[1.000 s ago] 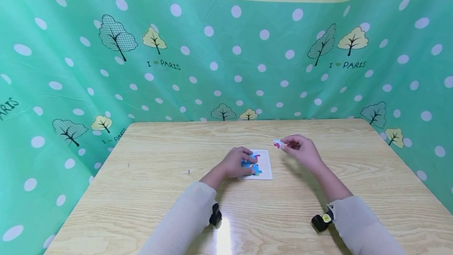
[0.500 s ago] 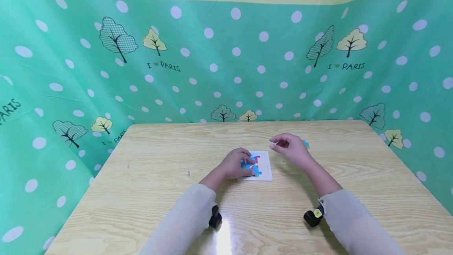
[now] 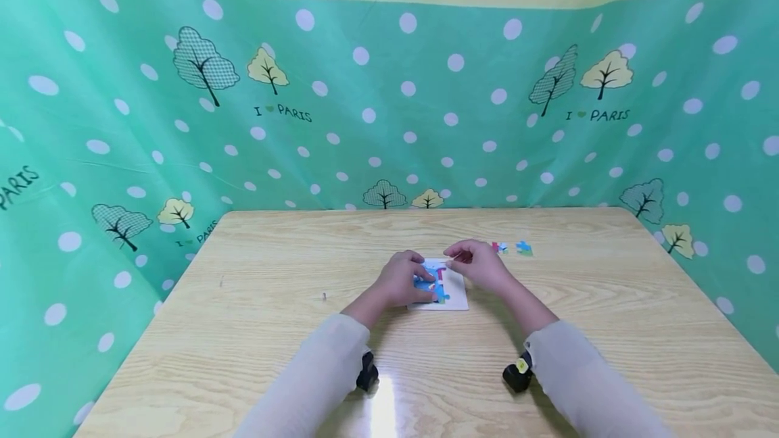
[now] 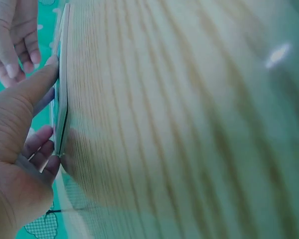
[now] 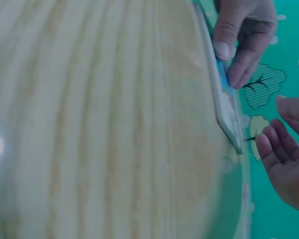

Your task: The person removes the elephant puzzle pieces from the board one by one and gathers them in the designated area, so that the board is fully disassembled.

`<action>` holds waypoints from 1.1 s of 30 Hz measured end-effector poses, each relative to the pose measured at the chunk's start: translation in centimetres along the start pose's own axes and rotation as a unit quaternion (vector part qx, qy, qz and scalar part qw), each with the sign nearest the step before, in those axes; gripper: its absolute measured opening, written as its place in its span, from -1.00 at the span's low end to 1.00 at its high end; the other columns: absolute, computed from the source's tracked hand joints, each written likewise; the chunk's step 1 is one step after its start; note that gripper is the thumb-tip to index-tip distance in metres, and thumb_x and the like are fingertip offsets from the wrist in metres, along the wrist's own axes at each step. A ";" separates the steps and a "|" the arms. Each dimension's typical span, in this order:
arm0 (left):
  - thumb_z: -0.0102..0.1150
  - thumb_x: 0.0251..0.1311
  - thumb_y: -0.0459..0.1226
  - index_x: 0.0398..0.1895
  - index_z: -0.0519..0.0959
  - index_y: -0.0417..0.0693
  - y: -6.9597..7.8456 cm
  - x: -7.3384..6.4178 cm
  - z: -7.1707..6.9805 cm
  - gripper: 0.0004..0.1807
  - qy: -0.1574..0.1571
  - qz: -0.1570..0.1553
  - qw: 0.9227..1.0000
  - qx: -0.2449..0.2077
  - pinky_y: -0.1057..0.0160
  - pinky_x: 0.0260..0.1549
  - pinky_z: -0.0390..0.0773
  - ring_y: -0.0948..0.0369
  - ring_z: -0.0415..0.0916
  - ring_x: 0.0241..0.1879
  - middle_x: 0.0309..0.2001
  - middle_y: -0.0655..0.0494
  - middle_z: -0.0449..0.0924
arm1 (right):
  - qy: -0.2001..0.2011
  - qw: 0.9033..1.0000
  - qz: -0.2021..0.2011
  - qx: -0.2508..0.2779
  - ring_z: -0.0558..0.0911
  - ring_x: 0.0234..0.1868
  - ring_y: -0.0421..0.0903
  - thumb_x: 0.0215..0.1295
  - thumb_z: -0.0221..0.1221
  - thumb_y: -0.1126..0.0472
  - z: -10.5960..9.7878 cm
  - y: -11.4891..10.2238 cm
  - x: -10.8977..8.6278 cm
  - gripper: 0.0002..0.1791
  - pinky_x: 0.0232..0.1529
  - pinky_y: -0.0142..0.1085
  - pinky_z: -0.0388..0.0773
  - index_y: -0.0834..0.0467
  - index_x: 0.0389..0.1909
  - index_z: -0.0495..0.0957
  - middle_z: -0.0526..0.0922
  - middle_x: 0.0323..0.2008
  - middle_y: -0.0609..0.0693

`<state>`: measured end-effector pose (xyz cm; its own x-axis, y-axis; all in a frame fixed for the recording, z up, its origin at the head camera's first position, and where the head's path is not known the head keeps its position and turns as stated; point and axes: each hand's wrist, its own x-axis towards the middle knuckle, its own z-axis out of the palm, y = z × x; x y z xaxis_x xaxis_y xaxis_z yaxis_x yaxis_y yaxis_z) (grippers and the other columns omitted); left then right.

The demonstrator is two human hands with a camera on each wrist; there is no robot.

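A small white-framed jigsaw board [image 3: 458, 293] lies flat on the table. Its left part is filled with blue puzzle picture, and the right part is bare white. My left hand [image 3: 398, 279] rests over the left side, fingertips on the blue picture, holding the board down; in the right wrist view, the thumb of the left hand [image 5: 246, 37] is at its edge. My right hand [image 3: 481, 268] is over the board's upper right corner, thumb and finger in a pinch round a puzzle piece, which is mostly hidden in these views. The left wrist view shows the board [image 4: 62, 89] edge-on.
Two loose puzzle pieces lie beyond the right hand: a red and blue piece [image 3: 500, 247] and a blue and green piece [image 3: 524, 248]. A tiny object [image 3: 324, 297] sits left of the board on the wooden table [image 3: 255, 357]. A green dotted curtain [image 3: 341, 120] hangs behind.
My right hand has moved left with the puzzle piece, from beside the board to its upper right corner, uncovering two loose pieces. My left hand stays on the board.
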<state>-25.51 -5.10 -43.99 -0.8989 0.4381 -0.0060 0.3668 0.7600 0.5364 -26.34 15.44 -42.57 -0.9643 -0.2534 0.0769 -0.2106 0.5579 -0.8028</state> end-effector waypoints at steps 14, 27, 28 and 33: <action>0.46 0.05 -0.08 -0.10 0.72 -0.08 -0.7 -0.2 -0.7 -0.62 0.004 0.039 0.999 0.006 0.07 0.30 0.27 0.01 0.35 0.27 0.19 0.00 0.53 | -0.031 0.997 0.040 -0.066 0.50 -0.22 -0.06 0.19 0.33 0.34 1.5 0.8 0.2 -0.81 -0.12 -0.22 0.51 0.23 -0.16 0.67 0.58 -0.26 0.02; 0.45 0.04 -0.03 -0.13 0.72 -0.11 -1.6 0.0 -0.6 -0.58 0.038 0.030 0.999 -0.005 0.08 0.27 0.29 0.03 0.41 0.20 0.09 0.01 0.59 | -0.016 0.994 0.042 -0.103 0.47 -0.25 -0.05 0.10 0.41 0.27 1.8 0.2 0.2 -0.75 -0.18 -0.22 0.48 0.26 -0.19 0.68 0.53 -0.30 0.03; 0.46 0.03 -0.02 -0.14 0.72 -0.11 -1.6 0.0 -0.6 -0.58 0.042 0.031 0.999 -0.005 0.07 0.27 0.30 0.03 0.42 0.19 0.08 0.01 0.60 | -0.016 0.994 0.045 -0.103 0.46 -0.25 -0.05 0.11 0.41 0.27 1.9 0.3 0.3 -0.75 -0.18 -0.22 0.48 0.26 -0.19 0.68 0.52 -0.30 0.03; 0.49 -0.01 -0.04 -0.21 0.72 -0.10 -1.8 0.1 -0.5 -0.62 0.051 0.031 0.998 -0.006 0.08 0.26 0.31 0.03 0.43 0.16 0.05 0.01 0.60 | -0.018 0.993 0.050 -0.101 0.44 -0.23 -0.04 0.14 0.39 0.28 2.2 0.2 0.5 -0.77 -0.15 -0.22 0.46 0.24 -0.18 0.67 0.50 -0.27 0.04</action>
<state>-26.37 -6.66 -44.50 -0.8944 0.4327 0.1133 0.4204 0.7269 0.5429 -26.47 13.66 -44.00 -0.9766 -0.2141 -0.0219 -0.1445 0.7276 -0.6706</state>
